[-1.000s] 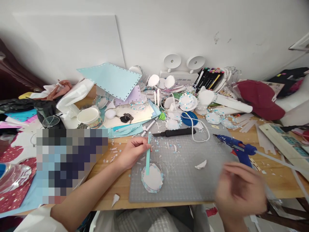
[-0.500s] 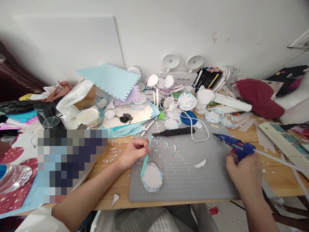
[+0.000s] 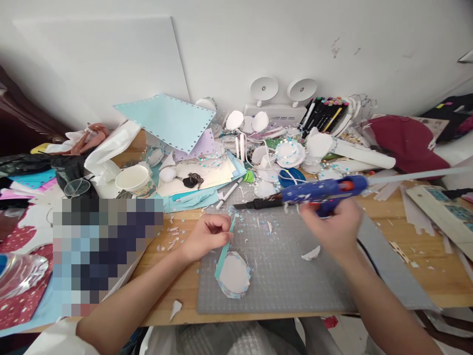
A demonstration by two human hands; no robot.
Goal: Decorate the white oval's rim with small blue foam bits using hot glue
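Observation:
My left hand [image 3: 205,236] is closed in a pinch on a thin teal paper strip [image 3: 223,251], which slants down to the left rim of a white oval paper piece [image 3: 233,274] lying on the grey cutting mat [image 3: 281,281]. My right hand [image 3: 330,229] grips a blue hot glue gun [image 3: 321,191] held level above the mat, its nozzle pointing left toward the strip, a glue stick jutting out to the right. The right hand is somewhat blurred.
A black craft knife [image 3: 258,203] and a white paper scrap [image 3: 310,254] lie on the mat. Behind are a paper cup [image 3: 135,178], sheets of coloured paper [image 3: 166,121], markers [image 3: 325,112], white foam pieces and a dark red cap [image 3: 406,143]. A blurred-out patch lies left.
My right hand reached to the glue gun on the right of the mat, took hold of it and carried it up and left over the mat. The left hand stayed, tilting the strip slightly.

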